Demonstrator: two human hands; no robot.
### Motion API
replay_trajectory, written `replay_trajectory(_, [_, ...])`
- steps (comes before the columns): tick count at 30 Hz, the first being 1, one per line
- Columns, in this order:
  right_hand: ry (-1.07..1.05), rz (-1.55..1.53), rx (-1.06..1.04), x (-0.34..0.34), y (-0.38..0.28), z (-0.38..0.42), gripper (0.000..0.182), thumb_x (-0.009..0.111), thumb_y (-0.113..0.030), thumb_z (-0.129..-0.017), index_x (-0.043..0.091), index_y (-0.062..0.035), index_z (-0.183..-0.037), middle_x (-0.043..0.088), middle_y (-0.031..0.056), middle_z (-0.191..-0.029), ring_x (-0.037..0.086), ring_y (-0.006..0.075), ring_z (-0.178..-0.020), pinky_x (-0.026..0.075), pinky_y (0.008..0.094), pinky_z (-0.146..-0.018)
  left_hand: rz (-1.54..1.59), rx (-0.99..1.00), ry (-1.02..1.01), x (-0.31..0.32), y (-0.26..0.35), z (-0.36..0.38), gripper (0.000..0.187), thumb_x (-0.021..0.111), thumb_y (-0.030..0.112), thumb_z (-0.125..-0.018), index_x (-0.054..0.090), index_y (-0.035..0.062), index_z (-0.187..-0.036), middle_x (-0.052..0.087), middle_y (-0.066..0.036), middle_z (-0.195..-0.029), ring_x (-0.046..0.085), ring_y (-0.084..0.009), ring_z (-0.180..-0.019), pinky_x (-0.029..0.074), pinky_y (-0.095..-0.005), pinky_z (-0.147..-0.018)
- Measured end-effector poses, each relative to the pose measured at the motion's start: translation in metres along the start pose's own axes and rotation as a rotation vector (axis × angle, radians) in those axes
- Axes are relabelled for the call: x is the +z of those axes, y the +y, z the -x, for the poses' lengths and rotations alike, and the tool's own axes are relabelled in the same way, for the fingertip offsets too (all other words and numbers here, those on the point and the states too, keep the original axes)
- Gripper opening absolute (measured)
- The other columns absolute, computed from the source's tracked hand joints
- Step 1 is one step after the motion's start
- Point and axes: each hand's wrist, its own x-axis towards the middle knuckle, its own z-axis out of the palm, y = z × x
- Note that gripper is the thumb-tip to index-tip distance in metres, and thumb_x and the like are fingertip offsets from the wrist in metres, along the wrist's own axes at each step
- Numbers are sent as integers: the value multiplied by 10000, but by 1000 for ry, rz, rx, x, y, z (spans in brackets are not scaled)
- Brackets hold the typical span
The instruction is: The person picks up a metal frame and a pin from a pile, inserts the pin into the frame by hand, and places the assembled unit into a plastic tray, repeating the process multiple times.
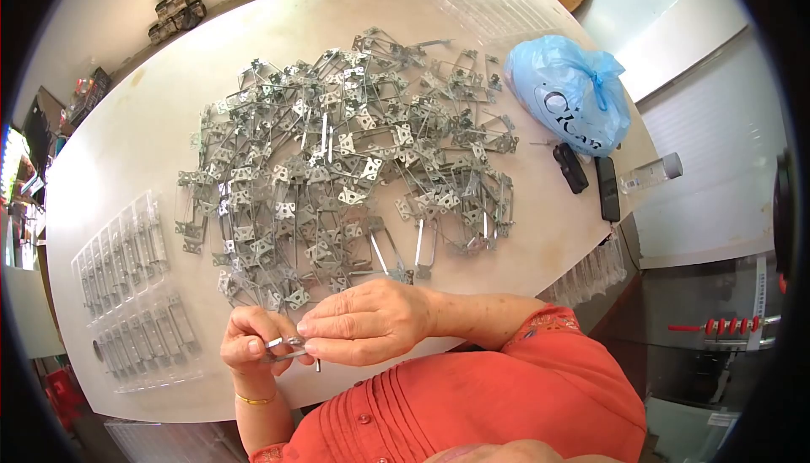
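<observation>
Both hands meet just above the near edge of the bench (126,117), close to the person's chest. The left hand (253,341) is curled, thumb and forefinger pinched on one end of a small metal clip (287,345). The right hand (367,321) closes over the clip's other end, fingers bent and fingertips (308,346) touching the metal. So the clip lies between the two hands, its long axis running roughly from left to right, and both hands are equally near to it since both grip it. A thin pin seems to hang down from the clip below the right fingertips; it is too small to be sure.

Directly beyond the hands, farther across the bench, spreads a heap of metal clips (337,167), far too many and too tangled to count. To the left of the left hand lie two clear plastic trays (135,294), with clips set in rows. Well off beyond the right hand sit one blue plastic bag (569,92), two dark oblong devices (591,180) and one clear bottle (654,172).
</observation>
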Motion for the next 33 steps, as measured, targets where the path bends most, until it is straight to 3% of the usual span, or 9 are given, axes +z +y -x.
replay_trajectory(1, [2, 17, -2, 0, 0, 1, 148, 701, -4, -875, 708, 27, -1019, 717, 203, -1064, 743, 309, -934, 658, 362, -759, 38, 26, -33, 0, -2, 0, 232, 636, 109, -926, 639, -123, -925, 652, -436, -938, 495, -176, -399, 413, -342, -360])
replay_trajectory(8, [-62, 62, 66, -4, 4, 3, 183, 686, -24, -871, 707, 31, -1044, 720, 182, -1084, 735, 293, -968, 644, 369, -805, -21, 11, -5, -1, 3, 2, 212, 659, 114, -924, 657, -96, -893, 660, -434, -916, 489, -171, -395, 469, -367, -405])
replay_trajectory(10, [-84, 101, 87, -4, 5, 4, 206, 682, -27, -869, 708, 22, -1067, 718, 175, -1093, 733, 284, -971, 634, 362, -822, 2, 62, -152, 0, 1, -5, 213, 666, 126, -926, 659, -82, -876, 659, -438, -916, 500, -178, -397, 437, -328, -375])
replay_trajectory(15, [-82, 45, 284, -2, 5, 11, 285, 710, 15, -840, 697, 10, -1125, 726, 157, -1088, 734, 289, -936, 624, 379, -809, -86, 111, -14, 2, -2, -1, 268, 665, 173, -937, 626, -46, -787, 669, -389, -848, 498, -180, -384, 458, -328, -406])
replay_trajectory(17, [20, 82, 419, 3, 4, 13, 296, 723, 52, -837, 699, 2, -1128, 737, 137, -1067, 732, 278, -890, 609, 360, -745, -45, 274, 215, 3, -6, 0, 285, 615, 230, -977, 597, -24, -849, 679, -343, -863, 485, -164, -382, 458, -294, -430])
replay_trajectory(19, [50, 29, 519, -3, 2, 3, 336, 720, 72, -838, 685, -19, -1159, 731, 123, -962, 715, 255, -780, 575, 350, -650, -308, 270, 333, 1, -3, 3, 274, 537, 257, -1022, 562, -6, -950, 679, -324, -972, 497, -155, -394, 425, -250, -427])
replay_trajectory(21, [81, -41, 628, -4, 0, -1, 279, 708, 69, -883, 690, -4, -1152, 732, 117, -936, 685, 194, -691, 538, 302, -601, -303, 186, 315, 8, 3, -1, 253, 479, 244, -1051, 545, 0, -1042, 655, -335, -1099, 536, -155, -430, 436, -251, -433])
replay_trajectory(24, [115, -145, 771, -1, -4, 4, 217, 695, 48, -924, 695, 11, -1138, 734, 107, -937, 662, 129, -668, 521, 261, -583, -278, 197, 325, 11, 3, -4, 242, 473, 216, -1067, 560, -9, -1049, 643, -339, -1139, 559, -150, -463, 438, -246, -433])
replay_trajectory(33, [97, -205, 821, 2, -10, 2, 163, 688, 41, -939, 687, 9, -1099, 715, 80, -890, 628, 95, -632, 494, 250, -552, -336, 103, 313, 14, -2, -5, 218, 561, 200, -1063, 616, -9, -1090, 683, -267, -1152, 600, -125, -559, 438, -226, -452])
